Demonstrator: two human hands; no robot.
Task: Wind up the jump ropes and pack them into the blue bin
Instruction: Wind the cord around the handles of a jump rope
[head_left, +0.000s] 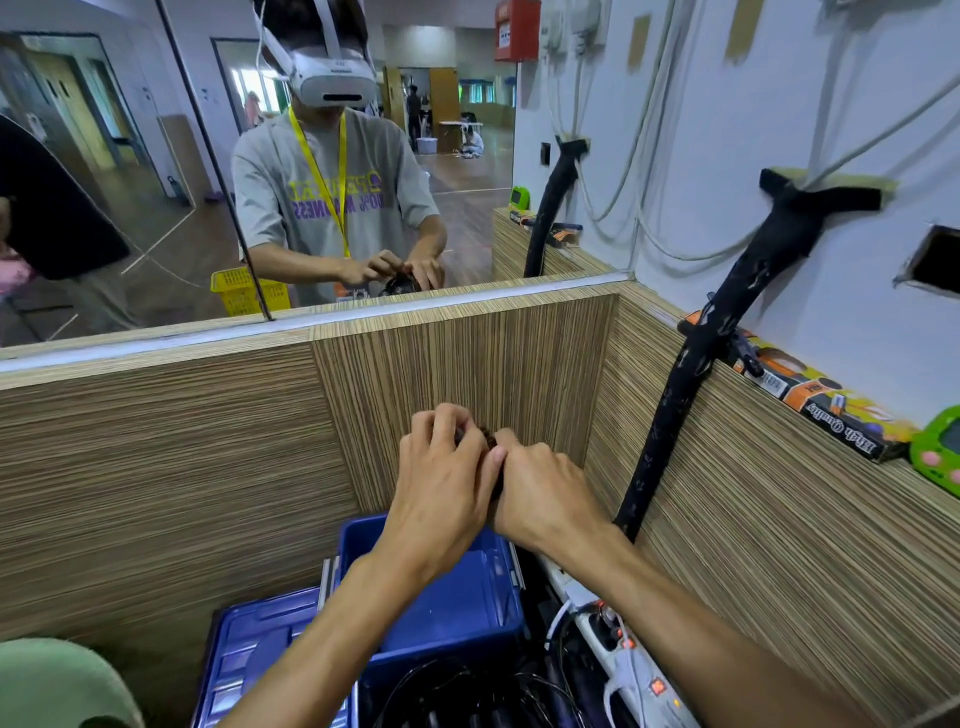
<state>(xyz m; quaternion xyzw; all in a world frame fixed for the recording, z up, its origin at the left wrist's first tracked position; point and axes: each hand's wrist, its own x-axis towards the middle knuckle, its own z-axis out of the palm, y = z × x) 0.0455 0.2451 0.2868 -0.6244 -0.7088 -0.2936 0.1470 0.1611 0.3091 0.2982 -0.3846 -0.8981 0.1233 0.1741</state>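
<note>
Pinching a dark jump rope bundle (488, 444) between them, the left hand (444, 488) and right hand (545, 493) nearly hide it; below sits the blue bin (457, 603), a power strip (613, 639) beside.

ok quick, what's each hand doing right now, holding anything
Left hand: fingers curled, pinching the dark wound-up jump rope.
Right hand: curled round the same jump rope, above the blue bin.
</note>
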